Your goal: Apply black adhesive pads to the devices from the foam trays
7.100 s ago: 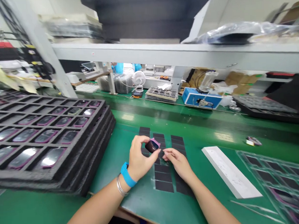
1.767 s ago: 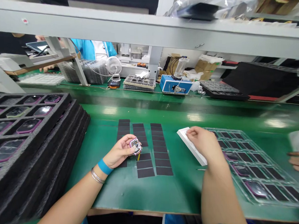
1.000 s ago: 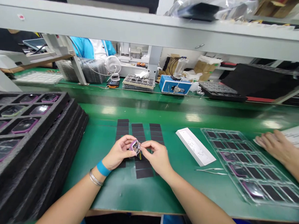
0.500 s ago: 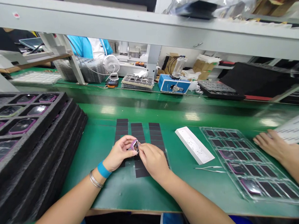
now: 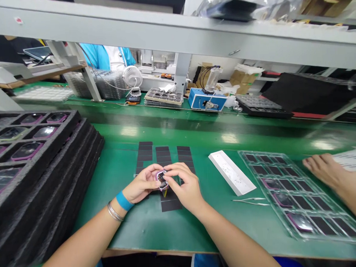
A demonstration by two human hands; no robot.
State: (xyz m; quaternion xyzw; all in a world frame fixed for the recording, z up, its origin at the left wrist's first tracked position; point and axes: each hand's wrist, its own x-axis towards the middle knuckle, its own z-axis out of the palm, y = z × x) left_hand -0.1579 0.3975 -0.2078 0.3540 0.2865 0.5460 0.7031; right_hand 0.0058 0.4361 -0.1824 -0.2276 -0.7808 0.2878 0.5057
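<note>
My left hand (image 5: 143, 183) grips a small purple-framed watch case (image 5: 161, 180) with its open inner side showing, and a thin yellow strip hangs below it. My right hand (image 5: 186, 184) comes in from the right, its fingertips pinching the same case. Both hands hover over rows of black adhesive pads (image 5: 169, 204) on a backing sheet, which they partly hide. A blue wristband and metal bangles sit on my left wrist.
A stacked black foam tray (image 5: 41, 182) of purple-framed parts stands to the left. On the right lie a white bar (image 5: 231, 172), tweezers (image 5: 251, 201) and a transparent tray (image 5: 295, 195). A co-worker's hand (image 5: 327, 170) rests beyond, near a paper sheet (image 5: 354, 159).
My right hand has come back from the white bar and now pinches the case with my left. The case has turned slightly between my fingers. The co-worker's hand stays at the right.
</note>
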